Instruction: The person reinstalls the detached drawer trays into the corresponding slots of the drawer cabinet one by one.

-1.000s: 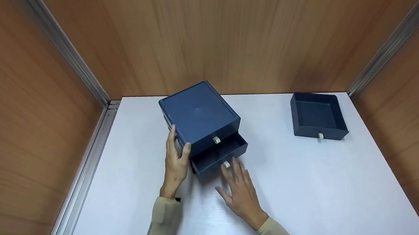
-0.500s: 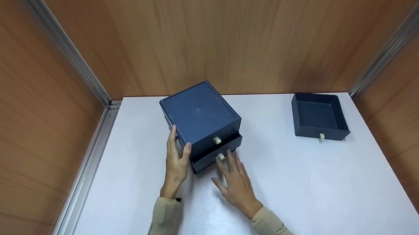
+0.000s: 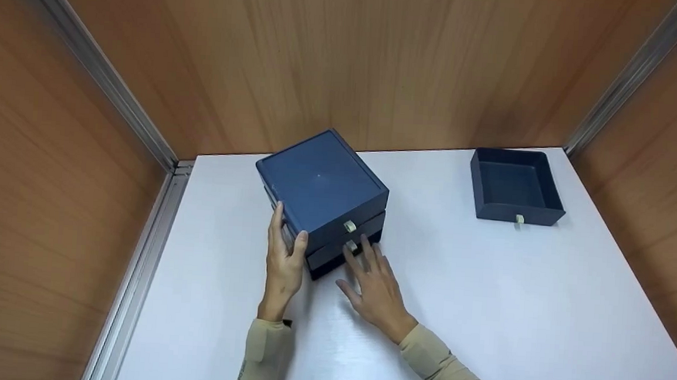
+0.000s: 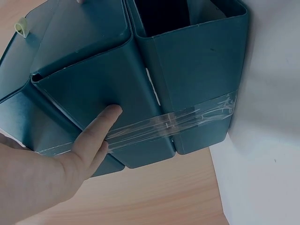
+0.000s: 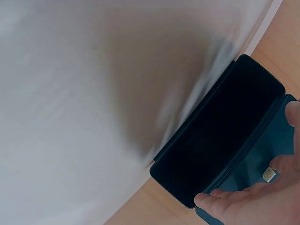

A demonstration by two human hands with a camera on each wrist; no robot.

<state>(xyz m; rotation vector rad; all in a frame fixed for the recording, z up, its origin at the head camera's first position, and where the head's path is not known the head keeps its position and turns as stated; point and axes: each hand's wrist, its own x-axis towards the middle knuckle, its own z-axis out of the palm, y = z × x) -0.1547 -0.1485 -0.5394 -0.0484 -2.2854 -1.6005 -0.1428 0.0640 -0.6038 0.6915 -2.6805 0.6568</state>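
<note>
A dark blue cabinet of stacked drawer units [image 3: 318,180] stands angled on the white table. My left hand [image 3: 284,266] lies along its left side, fingers extended, thumb at the front corner. In the left wrist view, clear tape [image 4: 206,112] bands the units' sides beside that hand [image 4: 61,176]. My right hand [image 3: 378,295] has its fingers spread, fingertips on the middle drawer's front [image 3: 325,256] around its pale pull tab. That drawer sits pushed in. Below it, in the right wrist view, the bottom slot [image 5: 220,136] shows dark and without a drawer.
A separate dark blue drawer [image 3: 516,214] with a pale tab sits at the table's back right, its inside bare. Wood-grain panels [image 3: 346,61] wall the white table [image 3: 519,307] at the back and both sides, with metal rails at the corners.
The middle drawer has slid from well pulled out to in line with the unit above, my right hand moving forward with its front. My left hand has stayed at the cabinet's side.
</note>
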